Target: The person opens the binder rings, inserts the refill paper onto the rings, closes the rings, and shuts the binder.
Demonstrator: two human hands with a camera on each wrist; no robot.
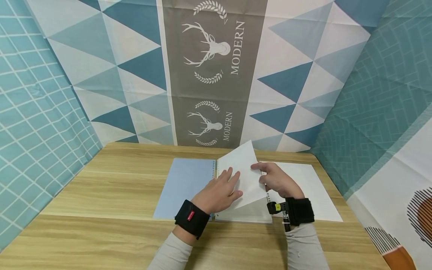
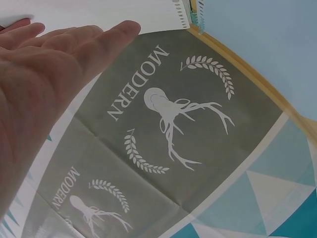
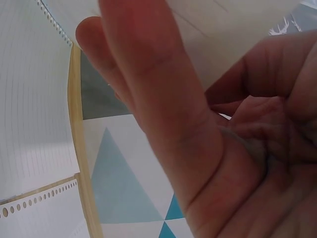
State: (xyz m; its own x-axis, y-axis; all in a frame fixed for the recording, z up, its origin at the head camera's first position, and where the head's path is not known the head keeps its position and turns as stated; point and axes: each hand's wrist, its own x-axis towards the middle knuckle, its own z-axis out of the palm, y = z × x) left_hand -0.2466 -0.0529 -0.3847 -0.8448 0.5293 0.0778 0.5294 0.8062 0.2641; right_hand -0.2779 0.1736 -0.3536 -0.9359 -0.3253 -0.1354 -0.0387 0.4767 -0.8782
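Head: left grip (image 1: 217, 194), fingers extended, lies over the tilted sheet (image 1: 245, 165) above the pad (image 1: 246, 213) on the bench (image 1: 101, 198); right grip (image 1: 279, 180) pinches the sheet's right edge. Left wrist: fingers straight, holding nothing. Right wrist: pinch point hidden.

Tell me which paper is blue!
The leftmost one, the blue sheet. The tilted sheet in the middle and the flat sheet on the right are white.

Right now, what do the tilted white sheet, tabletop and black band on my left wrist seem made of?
The tilted white sheet looks like matte paper, from its thin edge and lack of shine. The tabletop seems wood or wood-look laminate, satin, with streaky grain. The black band is probably fabric or neoprene: dull, wrapped closely.
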